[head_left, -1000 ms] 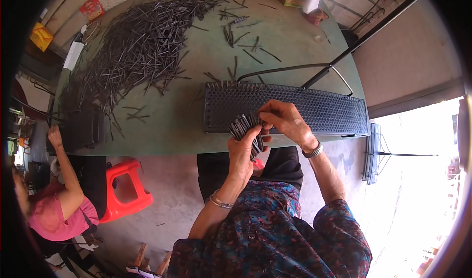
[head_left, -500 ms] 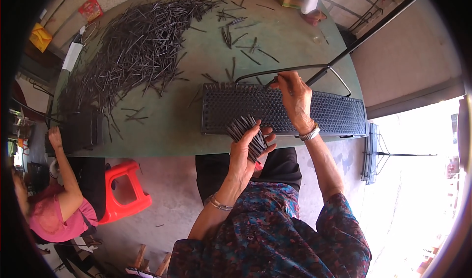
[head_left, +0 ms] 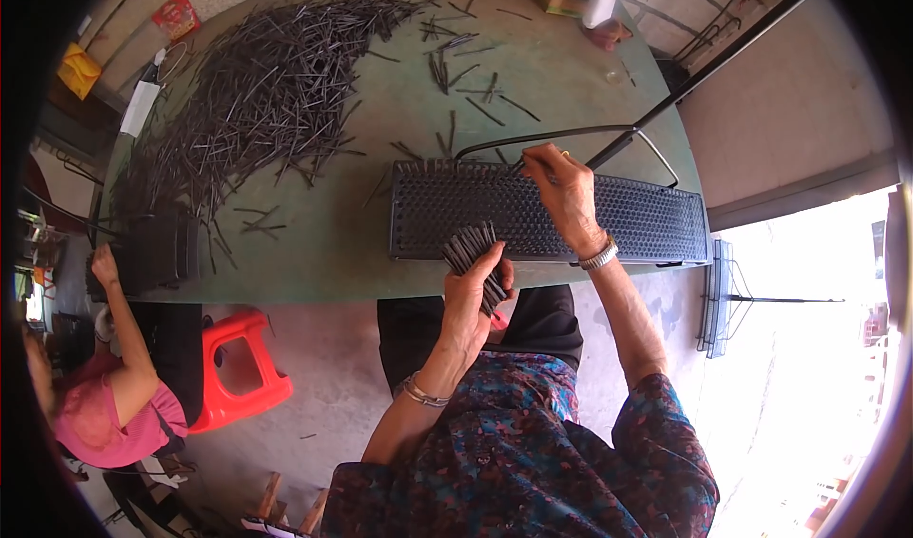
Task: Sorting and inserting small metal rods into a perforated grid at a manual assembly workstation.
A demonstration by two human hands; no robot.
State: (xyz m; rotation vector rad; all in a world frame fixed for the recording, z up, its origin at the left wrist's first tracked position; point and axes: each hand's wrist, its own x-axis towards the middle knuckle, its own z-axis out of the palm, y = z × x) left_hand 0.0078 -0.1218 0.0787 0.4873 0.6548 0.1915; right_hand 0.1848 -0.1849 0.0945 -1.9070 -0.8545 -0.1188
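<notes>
dark stick bundle (head_left: 469,251) | slanted | long perforated panel (head_left: 637,216) | on table (head_left: 323,248)

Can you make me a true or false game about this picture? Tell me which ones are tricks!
1. The left hand is holding a bunch of dark sticks. True.
2. The big pile of sticks is on the floor. False: it is on the green table.
3. The stool is red. True.
4. The right hand is deep in that big pile. False: it is at the dark panel full of little holes.
5. The other person on the left has a pink top. True.
6. The right wrist is bare. False: it has a watch or metal band on it.
</notes>
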